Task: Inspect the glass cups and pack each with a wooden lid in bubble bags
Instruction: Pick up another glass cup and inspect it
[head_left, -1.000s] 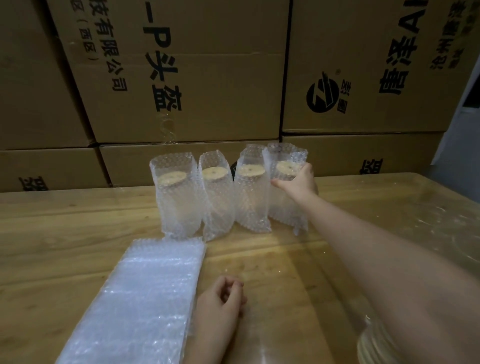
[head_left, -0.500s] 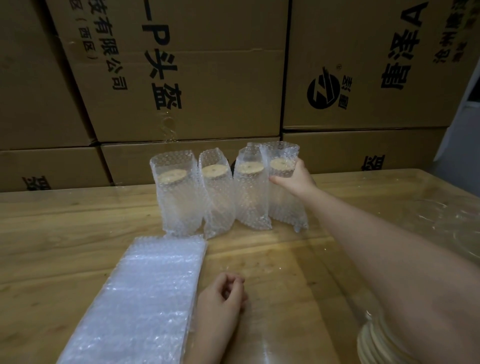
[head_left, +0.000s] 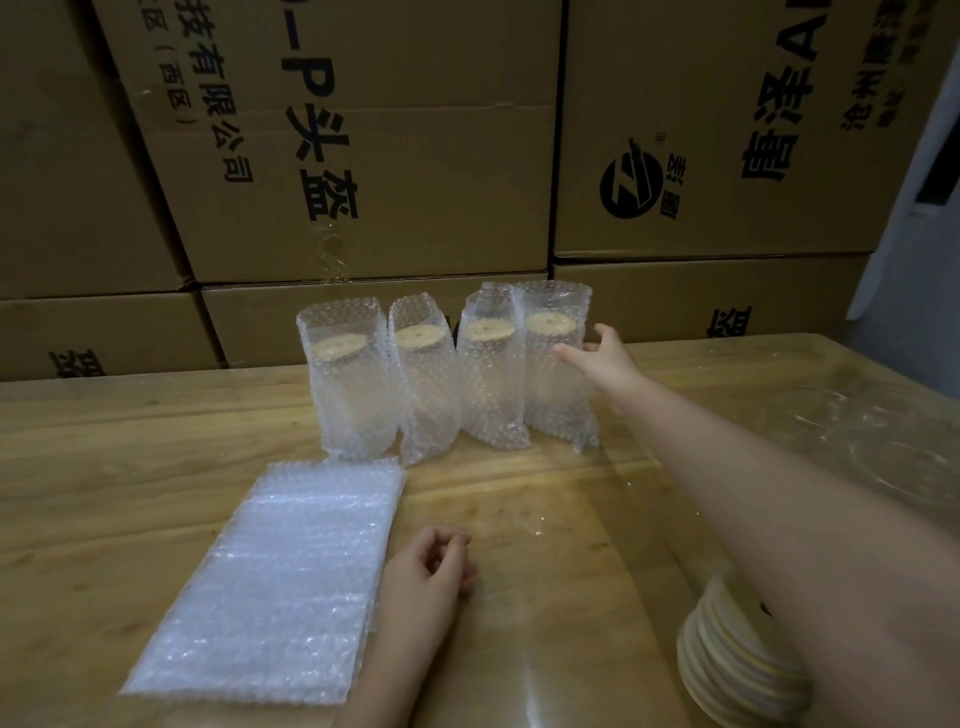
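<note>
Several bubble bags stand upright in a row at the back of the wooden table (head_left: 130, 467), each holding a glass cup topped by a wooden lid. The rightmost packed cup (head_left: 553, 374) has my right hand (head_left: 605, 361) just beside its right side, fingers spread and off the bag. My left hand (head_left: 431, 569) rests loosely curled on the table near me, holding nothing. A flat stack of bubble bags (head_left: 270, 582) lies left of it. A stack of wooden lids (head_left: 737, 665) sits at the lower right, partly hidden by my right forearm.
Large cardboard boxes (head_left: 363, 156) are stacked directly behind the table. Clear glass pieces (head_left: 883, 441) lie on the right side of the table; their shape is hard to make out.
My right hand has let go of the rightmost packed cup and opened, drawing slightly back to the right. The left hand has stayed put.
</note>
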